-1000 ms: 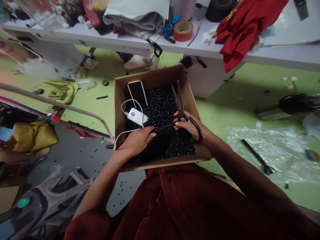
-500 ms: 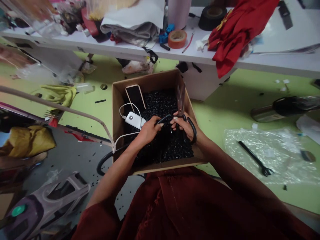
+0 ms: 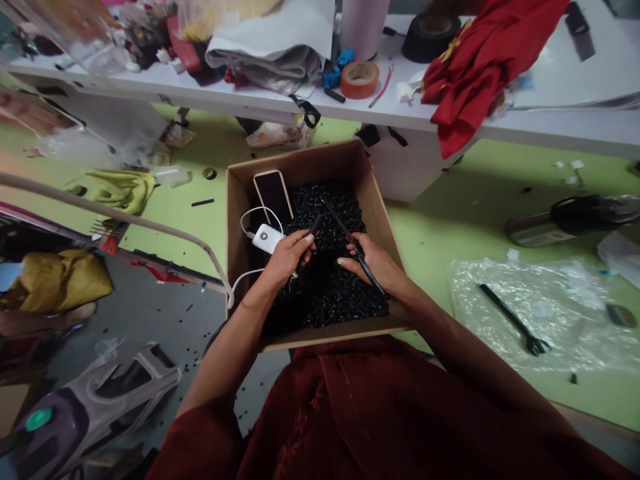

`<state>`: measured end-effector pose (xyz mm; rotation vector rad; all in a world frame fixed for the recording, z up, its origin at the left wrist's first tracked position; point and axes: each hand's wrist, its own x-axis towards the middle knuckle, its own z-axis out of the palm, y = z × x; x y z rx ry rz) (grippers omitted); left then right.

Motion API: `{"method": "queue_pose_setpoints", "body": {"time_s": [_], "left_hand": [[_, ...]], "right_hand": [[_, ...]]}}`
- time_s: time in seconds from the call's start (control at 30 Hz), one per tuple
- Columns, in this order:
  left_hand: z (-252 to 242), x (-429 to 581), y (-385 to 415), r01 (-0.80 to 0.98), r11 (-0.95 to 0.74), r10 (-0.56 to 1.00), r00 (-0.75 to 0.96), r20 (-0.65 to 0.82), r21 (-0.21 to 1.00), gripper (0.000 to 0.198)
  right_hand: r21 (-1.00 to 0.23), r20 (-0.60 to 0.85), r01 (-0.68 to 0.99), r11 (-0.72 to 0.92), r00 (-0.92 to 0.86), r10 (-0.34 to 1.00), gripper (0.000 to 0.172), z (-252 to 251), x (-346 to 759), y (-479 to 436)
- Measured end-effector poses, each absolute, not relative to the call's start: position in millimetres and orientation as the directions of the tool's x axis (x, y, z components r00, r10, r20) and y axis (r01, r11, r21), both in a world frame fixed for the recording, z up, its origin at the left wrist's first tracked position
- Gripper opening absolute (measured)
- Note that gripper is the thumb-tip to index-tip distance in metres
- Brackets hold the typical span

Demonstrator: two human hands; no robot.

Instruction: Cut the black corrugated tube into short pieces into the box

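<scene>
While right hand (image 3: 374,263) grips scissors (image 3: 344,229), left hand (image 3: 291,255) pinches likely black tube (image 3: 317,224) near blades (image 3: 333,211).

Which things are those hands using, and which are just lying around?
Seem part of the job:
scissors, in the right hand
black tube, in the left hand
black pieces, in the cardboard box

Seem just lying about:
phone and white device, in the box
orange tape and red cloth, on the table

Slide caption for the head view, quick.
Over a cardboard box of small black pieces, the right hand holds scissors and the left hand a black tube.
</scene>
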<state>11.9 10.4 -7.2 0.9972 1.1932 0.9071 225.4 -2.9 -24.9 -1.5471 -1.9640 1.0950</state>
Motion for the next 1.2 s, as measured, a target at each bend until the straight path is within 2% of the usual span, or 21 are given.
{"method": "queue_pose_setpoints", "body": {"time_s": [0.13,0.53,0.87,1.2], "left_hand": [[-8.5,12.9,10.7,-0.073,0.332,0.938,0.133,-0.320,0.941,0.033],[-13.9,12.6,11.1,0.021,0.305,0.945,0.118,-0.305,0.952,0.034],[-17.4,11.7,11.8,0.030,0.319,0.939,0.126,-0.320,0.947,0.036],[-17.0,12.8,11.8,0.052,0.338,0.931,0.126,-0.341,0.940,0.036]], "right_hand": [[-0.722,-0.130,0.675,0.150,-0.346,0.929,0.061,-25.0,225.0,-2.8],[-0.654,-0.166,0.730,0.198,-0.393,0.904,0.067,-27.0,223.7,-1.9],[-0.655,-0.150,0.726,0.208,-0.395,0.906,0.055,-24.3,222.1,-2.2],[-0.602,-0.150,0.759,0.246,-0.410,0.900,0.033,-28.7,224.1,-0.6]]}}
